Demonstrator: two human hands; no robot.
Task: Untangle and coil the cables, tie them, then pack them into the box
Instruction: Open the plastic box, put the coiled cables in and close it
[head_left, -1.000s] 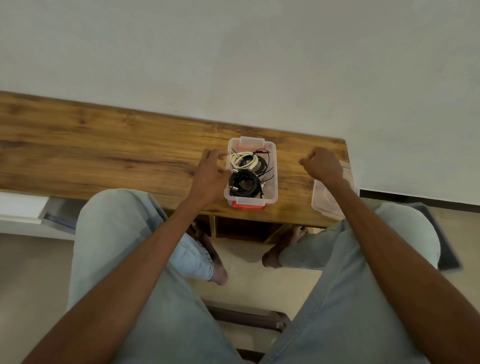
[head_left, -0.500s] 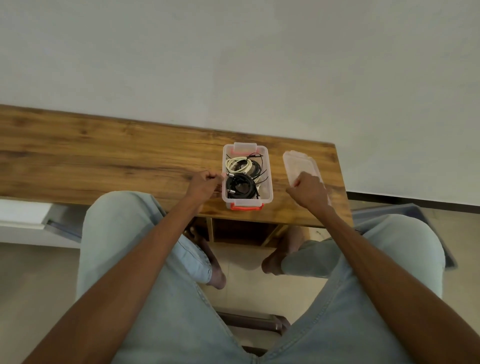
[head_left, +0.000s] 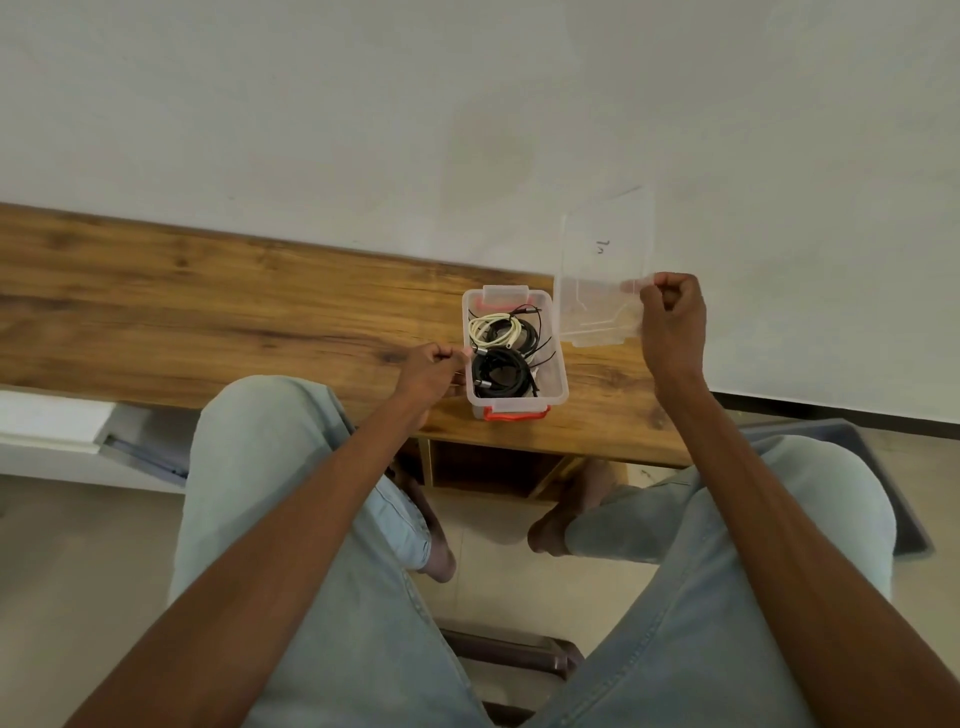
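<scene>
Pinched between thumb and curled fingers, the clear lid hangs tilted in the air from the right hand, at about 2 o'clock from the box and well above the table. The left hand rests curled at the box's 9 o'clock wall, just beside it; whether it holds something small I cannot tell. The box stands near the front edge of the table with its red latch at 6 o'clock. Inside lie a white cable coil at 12 o'clock and a black cable coil toward 6 o'clock.

I think the closing of the box comes next. Some thin black wire ends stick up near the 3 o'clock wall, and they could get trapped under the lid's rim, so the lid would not sit flat. The grip takes the lid only by one edge, so this light piece may swing or slip. Also the box is light and could slide toward the table edge if pressed on one side.

Around: a white wall behind the table, the person's knees in pale jeans below, bare feet on the floor. Nothing stands between lid and box
</scene>
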